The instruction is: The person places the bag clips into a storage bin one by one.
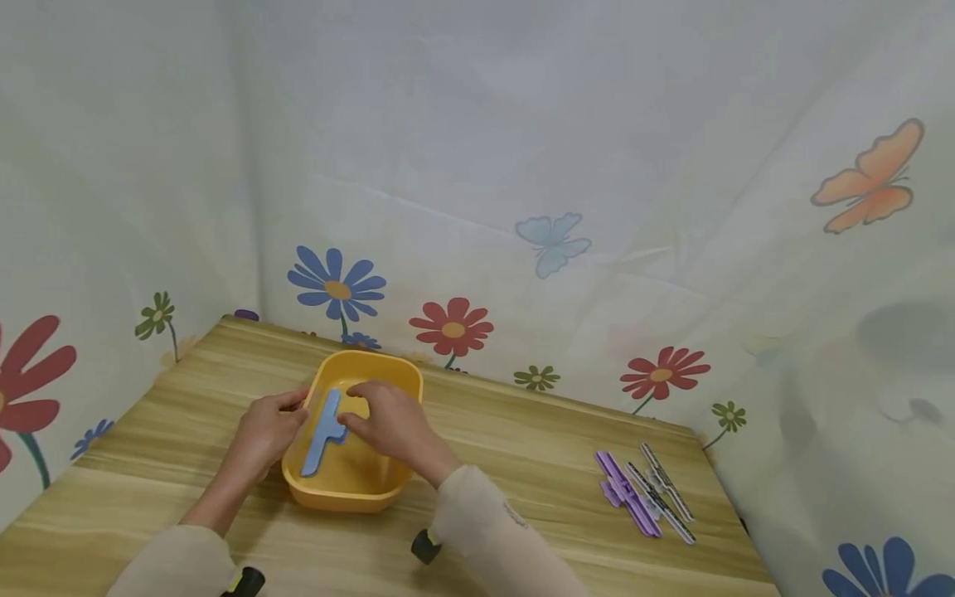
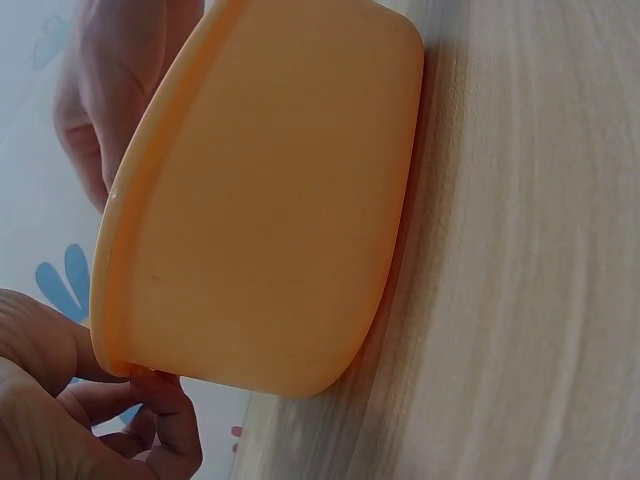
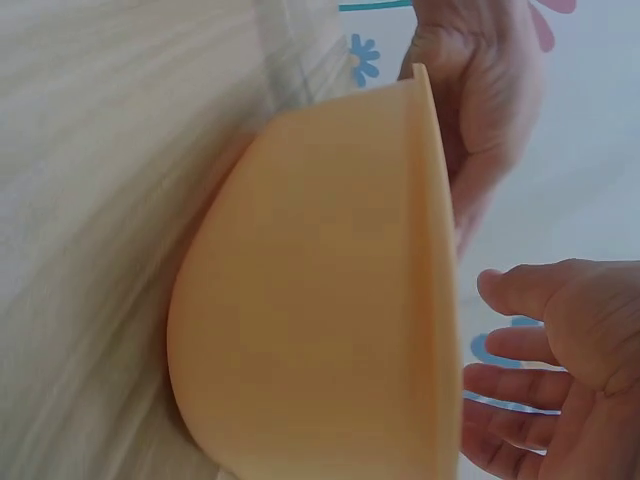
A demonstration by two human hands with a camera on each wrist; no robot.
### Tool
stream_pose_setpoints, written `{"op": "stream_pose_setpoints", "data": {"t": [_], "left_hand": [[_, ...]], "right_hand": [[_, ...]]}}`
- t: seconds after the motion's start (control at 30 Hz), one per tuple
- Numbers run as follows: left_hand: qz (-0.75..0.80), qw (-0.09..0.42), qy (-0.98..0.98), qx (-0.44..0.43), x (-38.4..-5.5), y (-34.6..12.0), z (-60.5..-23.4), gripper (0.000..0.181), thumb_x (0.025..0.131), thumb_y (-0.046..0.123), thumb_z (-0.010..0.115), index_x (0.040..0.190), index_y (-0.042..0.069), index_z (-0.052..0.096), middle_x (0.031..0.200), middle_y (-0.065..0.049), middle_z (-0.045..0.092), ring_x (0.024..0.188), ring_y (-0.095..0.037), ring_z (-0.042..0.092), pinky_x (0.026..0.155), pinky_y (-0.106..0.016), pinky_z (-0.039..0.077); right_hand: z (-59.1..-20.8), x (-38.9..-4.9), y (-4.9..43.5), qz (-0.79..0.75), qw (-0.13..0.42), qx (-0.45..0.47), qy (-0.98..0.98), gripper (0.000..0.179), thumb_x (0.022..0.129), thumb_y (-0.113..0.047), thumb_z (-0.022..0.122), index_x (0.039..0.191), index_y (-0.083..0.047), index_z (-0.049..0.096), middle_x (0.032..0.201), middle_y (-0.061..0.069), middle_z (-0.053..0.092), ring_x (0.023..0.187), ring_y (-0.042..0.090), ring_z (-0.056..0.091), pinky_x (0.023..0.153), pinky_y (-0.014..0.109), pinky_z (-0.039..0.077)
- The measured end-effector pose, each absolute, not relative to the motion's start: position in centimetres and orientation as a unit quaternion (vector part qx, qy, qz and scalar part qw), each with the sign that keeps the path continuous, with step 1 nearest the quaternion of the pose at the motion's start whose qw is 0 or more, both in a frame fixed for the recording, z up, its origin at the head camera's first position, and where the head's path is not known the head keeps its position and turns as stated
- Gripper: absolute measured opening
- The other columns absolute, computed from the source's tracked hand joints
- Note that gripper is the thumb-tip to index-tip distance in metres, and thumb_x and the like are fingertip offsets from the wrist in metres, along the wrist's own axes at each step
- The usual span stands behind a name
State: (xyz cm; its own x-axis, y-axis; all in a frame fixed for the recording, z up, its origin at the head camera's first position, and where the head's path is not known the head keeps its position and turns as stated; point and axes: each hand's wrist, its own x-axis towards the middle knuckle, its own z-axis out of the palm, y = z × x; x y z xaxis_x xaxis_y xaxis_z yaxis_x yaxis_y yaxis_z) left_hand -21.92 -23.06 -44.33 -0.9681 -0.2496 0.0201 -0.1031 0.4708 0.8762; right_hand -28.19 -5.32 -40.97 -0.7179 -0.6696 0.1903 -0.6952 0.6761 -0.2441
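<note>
A yellow plastic basin (image 1: 351, 501) stands on the wooden table, and inside it lies a blue bag-sealing clip (image 1: 322, 435) with a tab on its side. The left hand (image 1: 270, 429) pinches the basin's left rim; in the left wrist view its thumb and fingers (image 2: 165, 420) meet at the rim. Over the basin, the right hand (image 1: 395, 421) hovers beside the clip. Its thumb and fingers (image 3: 515, 385) are spread apart in the right wrist view, with nothing held between them. Whether a fingertip touches the clip cannot be told.
At the table's right lie a purple bag-sealing clip (image 1: 629, 494) and two dark-patterned clips (image 1: 661, 502) (image 1: 667, 481), close together. A flower-printed cloth (image 1: 477, 166) rises behind the table and at both sides. The wooden tabletop (image 1: 515, 448) stretches between basin and clips.
</note>
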Motion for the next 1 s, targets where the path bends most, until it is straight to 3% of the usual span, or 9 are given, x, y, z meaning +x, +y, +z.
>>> {"op": "stream_pose_setpoints", "data": {"t": [0.77, 1.0], "left_hand": [[-0.508, 0.052, -0.852, 0.113, -22.2, -23.0, -44.5, 0.046, 0.096, 0.016, 0.048, 0.137, -0.002, 0.041, 0.127, -0.026, 0.049, 0.111, -0.034, 0.041, 0.09, -0.048, 0.04], [-0.508, 0.044, -0.852, 0.117, -22.3, -23.0, -44.6, 0.047, 0.096, 0.018, 0.047, 0.138, -0.001, 0.04, 0.13, -0.026, 0.048, 0.113, -0.034, 0.04, 0.092, -0.049, 0.039]], "right_hand": [[-39.8, -29.3, 4.8, 0.195, 0.118, 0.339, -0.913, 0.043, 0.087, -0.033, 0.066, 0.121, -0.007, 0.061, 0.12, 0.003, 0.06, 0.115, 0.02, 0.05, 0.097, 0.034, 0.04], [-40.1, -29.2, 8.1, 0.199, 0.134, 0.326, -0.914, 0.045, 0.087, -0.036, 0.064, 0.124, -0.01, 0.059, 0.122, 0.003, 0.058, 0.117, 0.021, 0.048, 0.096, 0.038, 0.041]]}}
